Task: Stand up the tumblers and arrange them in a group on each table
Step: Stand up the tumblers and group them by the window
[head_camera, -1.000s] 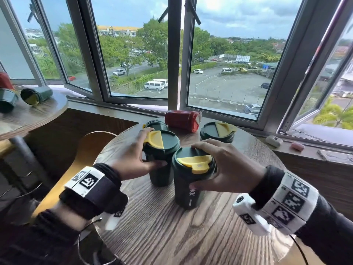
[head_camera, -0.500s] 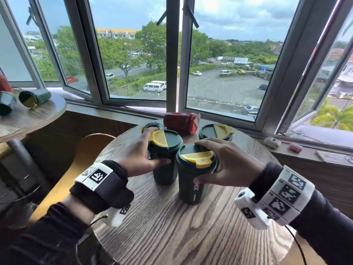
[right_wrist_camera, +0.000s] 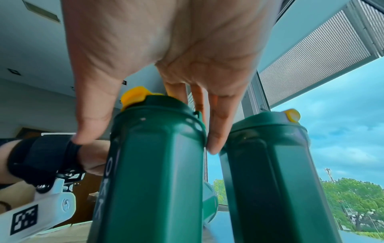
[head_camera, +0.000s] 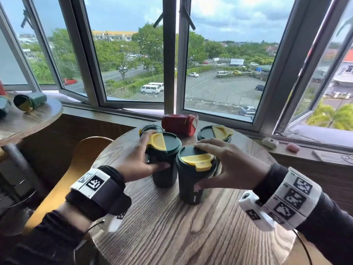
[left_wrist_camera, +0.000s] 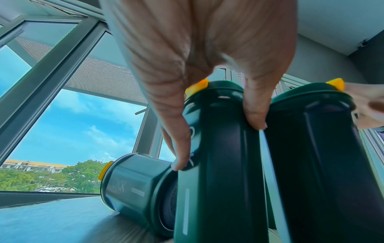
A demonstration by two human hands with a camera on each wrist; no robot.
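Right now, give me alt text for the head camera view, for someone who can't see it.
Two hands each grip an upright dark green tumbler with a yellow-flapped lid, side by side on a round wooden table by open windows: left hand, left tumbler; right hand, right tumbler. Behind them a third green tumbler stands, and a red tumbler lies on its side.

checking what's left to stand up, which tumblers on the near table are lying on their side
Two: the red tumbler by the window, and a green tumbler behind the left hand, which the left wrist view shows lying flat. The other three green ones stand upright.
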